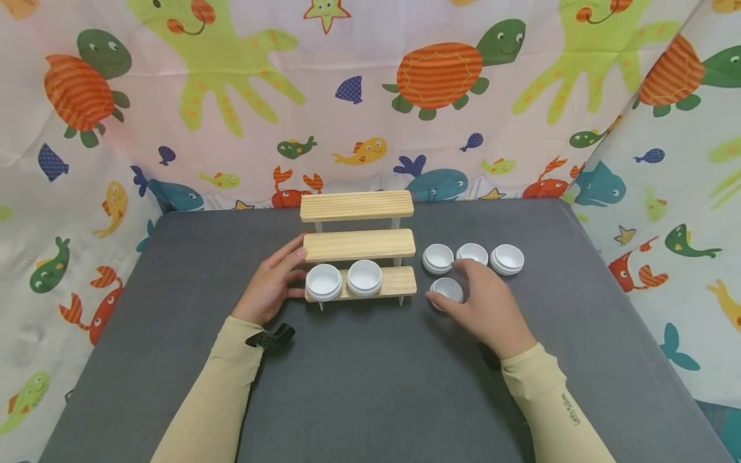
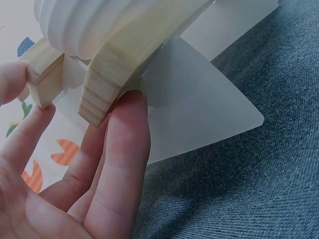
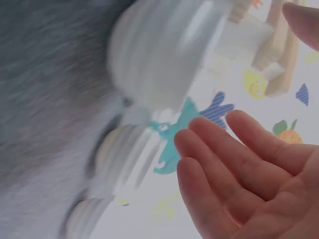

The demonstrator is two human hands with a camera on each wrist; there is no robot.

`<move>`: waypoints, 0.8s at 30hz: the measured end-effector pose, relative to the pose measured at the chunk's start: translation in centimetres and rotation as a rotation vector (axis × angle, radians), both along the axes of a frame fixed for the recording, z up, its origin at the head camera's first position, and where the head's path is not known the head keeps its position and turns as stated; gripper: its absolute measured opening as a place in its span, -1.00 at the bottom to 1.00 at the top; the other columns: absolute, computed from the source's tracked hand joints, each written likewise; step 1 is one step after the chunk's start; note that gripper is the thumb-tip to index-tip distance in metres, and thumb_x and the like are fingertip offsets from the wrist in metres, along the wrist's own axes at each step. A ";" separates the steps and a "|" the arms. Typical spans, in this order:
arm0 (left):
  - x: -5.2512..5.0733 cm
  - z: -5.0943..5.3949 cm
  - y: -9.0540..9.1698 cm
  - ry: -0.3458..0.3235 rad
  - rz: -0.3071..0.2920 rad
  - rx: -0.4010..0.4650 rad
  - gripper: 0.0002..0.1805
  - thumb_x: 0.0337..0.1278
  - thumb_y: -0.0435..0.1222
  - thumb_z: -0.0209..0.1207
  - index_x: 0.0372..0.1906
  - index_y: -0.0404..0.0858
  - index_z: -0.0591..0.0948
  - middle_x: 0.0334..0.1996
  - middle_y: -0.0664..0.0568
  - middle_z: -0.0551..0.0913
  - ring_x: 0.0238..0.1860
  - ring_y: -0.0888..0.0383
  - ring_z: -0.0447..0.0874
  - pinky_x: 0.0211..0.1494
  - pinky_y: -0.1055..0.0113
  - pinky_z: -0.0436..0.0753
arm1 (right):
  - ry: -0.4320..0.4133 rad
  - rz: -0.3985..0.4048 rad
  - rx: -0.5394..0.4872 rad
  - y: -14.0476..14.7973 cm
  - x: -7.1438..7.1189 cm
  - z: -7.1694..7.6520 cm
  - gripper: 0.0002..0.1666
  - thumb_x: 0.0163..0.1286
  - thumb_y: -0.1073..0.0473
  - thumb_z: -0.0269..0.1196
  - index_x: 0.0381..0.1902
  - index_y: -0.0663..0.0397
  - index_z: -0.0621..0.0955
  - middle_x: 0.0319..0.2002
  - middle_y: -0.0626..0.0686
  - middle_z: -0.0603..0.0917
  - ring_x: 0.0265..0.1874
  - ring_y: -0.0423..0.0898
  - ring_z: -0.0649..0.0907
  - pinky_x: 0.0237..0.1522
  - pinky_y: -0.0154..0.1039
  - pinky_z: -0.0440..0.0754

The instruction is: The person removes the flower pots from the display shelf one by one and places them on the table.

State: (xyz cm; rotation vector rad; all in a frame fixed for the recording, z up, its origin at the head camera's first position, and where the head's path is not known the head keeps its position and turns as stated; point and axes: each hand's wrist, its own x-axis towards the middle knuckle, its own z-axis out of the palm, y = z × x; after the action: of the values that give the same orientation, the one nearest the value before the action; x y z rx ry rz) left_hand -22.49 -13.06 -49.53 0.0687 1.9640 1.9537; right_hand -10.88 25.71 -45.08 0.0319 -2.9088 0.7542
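A three-tier wooden stand (image 1: 359, 244) with translucent supports stands mid-table. My left hand (image 1: 271, 283) grips its left end; in the left wrist view, thumb and index finger pinch one shelf's end (image 2: 47, 82), and other fingers press under the lower shelf (image 2: 107, 79). Two small ribbed white bowls, a left one (image 1: 324, 282) and a right one (image 1: 365, 277), sit on the lowest tier. My right hand (image 1: 486, 305) hovers over a near white bowl (image 1: 447, 292), thumb and fingers spread around it. The right wrist view shows a gap between the relaxed fingers (image 3: 239, 169) and the ribbed bowl (image 3: 159, 55).
Three more white bowls stand in a row right of the stand: left (image 1: 438, 258), middle (image 1: 471, 252) and right (image 1: 507, 259). A grey cloth (image 1: 370, 386) covers the table. Behind and at both sides hangs a curtain (image 1: 359, 58) printed with sea animals.
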 end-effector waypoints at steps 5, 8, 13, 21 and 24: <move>-0.1 -0.1 0.0 -0.001 -0.006 0.006 -0.33 0.54 0.19 0.22 0.63 0.32 0.38 0.38 -0.14 0.56 0.07 0.02 0.73 -0.11 0.09 0.85 | 0.096 0.055 -0.009 -2.0 -0.2 1.4 -0.09 0.30 -0.28 0.55 0.34 0.25 0.61 0.22 0.24 0.74 0.22 0.21 0.72 0.32 0.22 0.66; -0.1 -0.1 0.1 -0.005 -0.007 0.011 -0.35 0.54 0.18 0.22 0.62 0.33 0.40 0.38 -0.12 0.56 0.06 0.02 0.73 -0.11 0.08 0.86 | 0.130 0.095 -0.021 -3.4 -0.4 2.1 -0.11 0.30 -0.31 0.55 0.32 0.21 0.64 0.20 0.20 0.76 0.20 0.17 0.74 0.30 0.19 0.69; -0.1 -0.1 0.1 -0.010 -0.002 0.013 -0.35 0.52 0.19 0.24 0.60 0.36 0.41 0.37 -0.07 0.57 0.05 0.02 0.74 -0.12 0.09 0.86 | 0.156 0.158 -0.033 -5.6 -0.8 2.6 -0.18 0.31 -0.31 0.53 0.27 0.17 0.67 0.14 0.17 0.79 0.10 0.11 0.77 0.18 0.13 0.74; -0.1 -0.2 0.0 -0.014 0.003 0.020 -0.36 0.54 0.17 0.23 0.61 0.35 0.40 0.38 -0.10 0.57 0.07 0.00 0.73 -0.13 0.07 0.86 | 0.157 0.225 -0.021 -8.4 -1.5 2.2 -0.23 0.30 -0.30 0.54 0.23 0.11 0.68 0.12 0.11 0.80 0.11 0.06 0.77 0.18 0.07 0.75; -0.1 -0.3 -0.1 -0.011 0.001 0.012 -0.36 0.53 0.18 0.23 0.61 0.36 0.40 0.40 -0.08 0.56 0.08 0.01 0.74 -0.11 0.08 0.87 | 0.148 0.238 -0.024 -9.1 -1.7 1.8 -0.25 0.30 -0.28 0.55 0.22 0.10 0.69 0.11 0.10 0.80 0.10 0.05 0.78 0.18 0.06 0.75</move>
State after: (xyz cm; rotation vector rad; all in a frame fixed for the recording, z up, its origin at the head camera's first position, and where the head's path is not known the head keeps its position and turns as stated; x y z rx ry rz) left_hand -22.62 -13.17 -49.85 0.0595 1.9453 1.9630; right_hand -12.58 16.57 -43.29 0.4200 -2.7845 0.7845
